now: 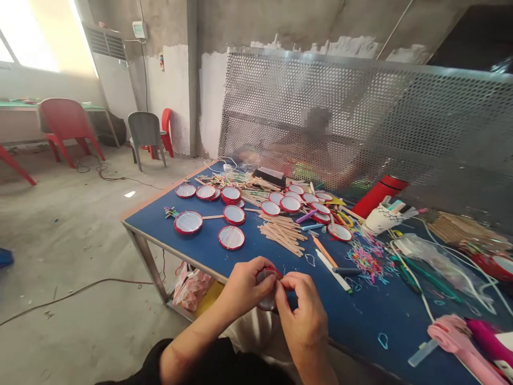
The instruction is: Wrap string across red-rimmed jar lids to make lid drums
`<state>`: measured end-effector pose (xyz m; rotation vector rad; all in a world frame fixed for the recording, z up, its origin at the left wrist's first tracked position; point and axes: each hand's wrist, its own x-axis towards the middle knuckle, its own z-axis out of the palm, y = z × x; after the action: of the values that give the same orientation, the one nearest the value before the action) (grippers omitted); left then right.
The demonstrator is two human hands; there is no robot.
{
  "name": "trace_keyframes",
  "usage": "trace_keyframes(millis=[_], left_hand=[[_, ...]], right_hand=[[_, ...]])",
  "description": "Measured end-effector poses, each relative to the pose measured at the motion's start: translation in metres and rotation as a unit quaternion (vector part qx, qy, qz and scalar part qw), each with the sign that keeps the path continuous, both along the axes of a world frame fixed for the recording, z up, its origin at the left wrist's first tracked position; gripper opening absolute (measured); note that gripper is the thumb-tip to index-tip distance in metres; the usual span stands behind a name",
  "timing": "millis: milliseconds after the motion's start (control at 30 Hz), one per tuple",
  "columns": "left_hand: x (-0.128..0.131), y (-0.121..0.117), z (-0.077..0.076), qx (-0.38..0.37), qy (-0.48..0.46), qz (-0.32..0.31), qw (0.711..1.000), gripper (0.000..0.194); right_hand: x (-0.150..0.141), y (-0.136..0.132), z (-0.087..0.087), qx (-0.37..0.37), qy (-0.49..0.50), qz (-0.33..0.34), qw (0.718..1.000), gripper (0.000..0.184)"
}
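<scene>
My left hand (247, 286) is closed on a round red-rimmed disc (266, 302) with a pale face, held over my lap by the table's front edge. The fingers cover much of the disc. At its right edge my right hand (303, 307) pinches with thumb and forefinger. What lies between those fingertips is too small to make out. Beyond my hands, a similar red-rimmed disc (231, 237) lies flat on the blue tabletop (260, 251). Another disc (188, 222) lies farther left, by a stick. A pile of flat wooden sticks (282, 232) lies just past my hands.
Markers (333, 271), a heap of colourful small bands (366, 259), a white pen cup (381, 218) and a red bottle (380, 195) stand or lie to the right. A pink glue gun (460, 342) sits near right. A perforated metal panel (272, 101) borders the back.
</scene>
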<state>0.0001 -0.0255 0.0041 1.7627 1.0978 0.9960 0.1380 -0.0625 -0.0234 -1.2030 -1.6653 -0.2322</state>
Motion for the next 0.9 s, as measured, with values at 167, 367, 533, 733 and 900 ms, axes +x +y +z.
trace_keyframes(millis=[167, 367, 533, 733, 900], left_hand=[[0.000, -0.003, 0.002, 0.006, -0.006, 0.009, 1.000, 0.014], [0.001, -0.003, 0.002, 0.005, 0.000, 0.030, 1.000, 0.013], [0.000, 0.001, -0.003, 0.000, -0.022, 0.041, 0.999, 0.011], [-0.003, 0.004, -0.007, -0.031, -0.071, 0.038, 0.996, 0.010], [-0.003, 0.005, -0.009, -0.038, -0.075, 0.042, 0.996, 0.012]], right_hand=[[0.000, -0.004, -0.002, -0.005, -0.005, 0.004, 1.000, 0.011], [0.003, -0.011, -0.007, -0.015, 0.001, 0.001, 1.000, 0.013], [0.011, -0.019, -0.010, -0.069, 0.060, -0.001, 0.996, 0.017], [0.013, -0.027, -0.008, -0.152, 0.115, 0.004, 0.982, 0.024], [0.006, -0.028, -0.010, -0.168, 0.154, 0.006, 0.974, 0.025]])
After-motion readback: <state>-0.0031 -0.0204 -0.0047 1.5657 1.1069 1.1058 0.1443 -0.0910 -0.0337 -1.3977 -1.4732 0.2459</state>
